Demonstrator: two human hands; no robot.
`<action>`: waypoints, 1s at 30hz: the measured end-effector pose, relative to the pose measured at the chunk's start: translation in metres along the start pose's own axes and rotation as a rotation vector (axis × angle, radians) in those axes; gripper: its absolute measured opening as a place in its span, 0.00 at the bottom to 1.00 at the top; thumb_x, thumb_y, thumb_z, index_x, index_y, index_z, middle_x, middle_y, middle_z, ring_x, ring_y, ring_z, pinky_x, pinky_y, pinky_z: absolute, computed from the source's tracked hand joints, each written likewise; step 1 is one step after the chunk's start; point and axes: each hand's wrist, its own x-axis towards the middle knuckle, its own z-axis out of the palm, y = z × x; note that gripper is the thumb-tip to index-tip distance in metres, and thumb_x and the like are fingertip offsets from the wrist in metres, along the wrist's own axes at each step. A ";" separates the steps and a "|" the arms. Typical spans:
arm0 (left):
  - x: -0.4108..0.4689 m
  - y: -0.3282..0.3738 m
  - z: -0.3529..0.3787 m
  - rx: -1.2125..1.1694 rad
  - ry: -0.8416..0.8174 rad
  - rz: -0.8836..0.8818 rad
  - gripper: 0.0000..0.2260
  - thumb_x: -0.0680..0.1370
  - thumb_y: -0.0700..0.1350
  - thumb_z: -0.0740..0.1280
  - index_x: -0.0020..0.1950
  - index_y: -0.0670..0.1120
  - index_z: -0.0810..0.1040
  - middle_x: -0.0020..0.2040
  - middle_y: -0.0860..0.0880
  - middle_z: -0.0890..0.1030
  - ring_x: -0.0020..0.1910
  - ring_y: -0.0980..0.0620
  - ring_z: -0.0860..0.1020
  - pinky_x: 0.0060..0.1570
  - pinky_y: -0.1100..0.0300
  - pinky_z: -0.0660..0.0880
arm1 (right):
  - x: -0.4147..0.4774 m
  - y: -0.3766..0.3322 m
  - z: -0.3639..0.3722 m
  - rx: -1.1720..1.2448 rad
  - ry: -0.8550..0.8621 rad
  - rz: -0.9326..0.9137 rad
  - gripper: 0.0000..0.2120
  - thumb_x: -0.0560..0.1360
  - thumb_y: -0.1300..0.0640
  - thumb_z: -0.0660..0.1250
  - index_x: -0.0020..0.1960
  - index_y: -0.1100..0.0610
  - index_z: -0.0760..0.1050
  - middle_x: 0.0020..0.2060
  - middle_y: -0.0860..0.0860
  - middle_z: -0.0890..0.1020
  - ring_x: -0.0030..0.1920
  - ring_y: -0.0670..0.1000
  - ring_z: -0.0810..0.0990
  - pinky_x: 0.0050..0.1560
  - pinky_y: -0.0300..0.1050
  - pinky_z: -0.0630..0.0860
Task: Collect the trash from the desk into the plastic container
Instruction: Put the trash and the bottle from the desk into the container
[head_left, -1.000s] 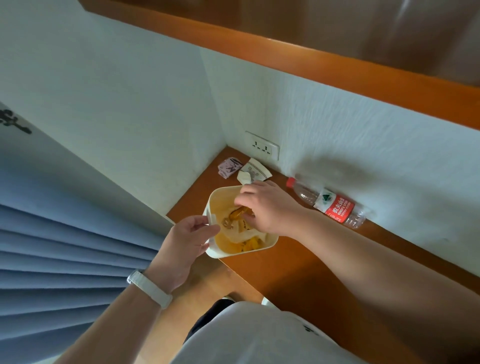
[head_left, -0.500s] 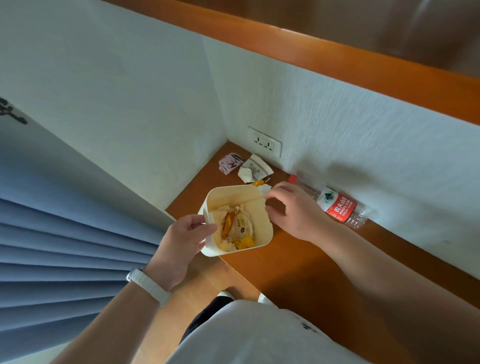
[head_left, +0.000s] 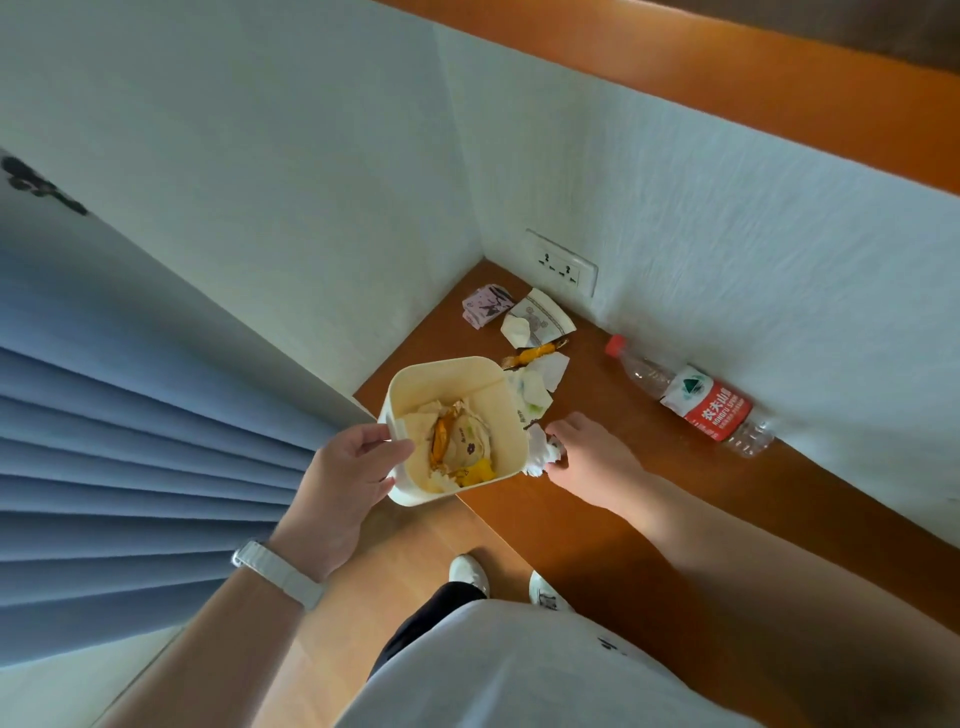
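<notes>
Dropping from the plastic container (head_left: 441, 366) rim, the right hand (head_left: 592, 460) now pinches a crumpled tissue (head_left: 543, 453) beside it at frame centre on the worktop (head_left: 675, 499). The left hand (head_left: 343, 483) grips its near rim; the tissue should probably be lifted clear over the wall before release.

Soft, muted light lies evenly over my view. The worktop (head_left: 597, 545) darkens into a soft-edged shadow under my arm. The wide lens bends the curtain (head_left: 130, 467) pleats near the edge, and my shirt (head_left: 519, 675) is blurred.
</notes>
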 end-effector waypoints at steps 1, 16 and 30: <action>-0.002 0.000 -0.002 -0.005 0.014 -0.005 0.10 0.80 0.45 0.71 0.59 0.44 0.82 0.55 0.44 0.86 0.58 0.46 0.83 0.63 0.50 0.79 | 0.002 -0.002 0.005 -0.038 -0.005 -0.012 0.22 0.74 0.47 0.68 0.65 0.53 0.71 0.54 0.51 0.75 0.50 0.52 0.77 0.46 0.46 0.79; -0.010 -0.012 -0.008 -0.013 0.059 -0.040 0.11 0.79 0.46 0.71 0.60 0.45 0.81 0.55 0.46 0.86 0.58 0.47 0.82 0.58 0.54 0.80 | 0.006 -0.018 -0.009 -0.023 -0.060 0.089 0.09 0.80 0.56 0.57 0.55 0.56 0.75 0.43 0.49 0.78 0.41 0.48 0.76 0.36 0.39 0.69; 0.002 0.008 -0.008 0.019 -0.123 0.093 0.12 0.79 0.47 0.72 0.60 0.44 0.82 0.54 0.43 0.85 0.55 0.46 0.84 0.55 0.55 0.82 | -0.022 -0.093 -0.103 0.195 0.395 -0.177 0.09 0.76 0.55 0.67 0.53 0.57 0.79 0.44 0.46 0.79 0.39 0.47 0.76 0.37 0.45 0.77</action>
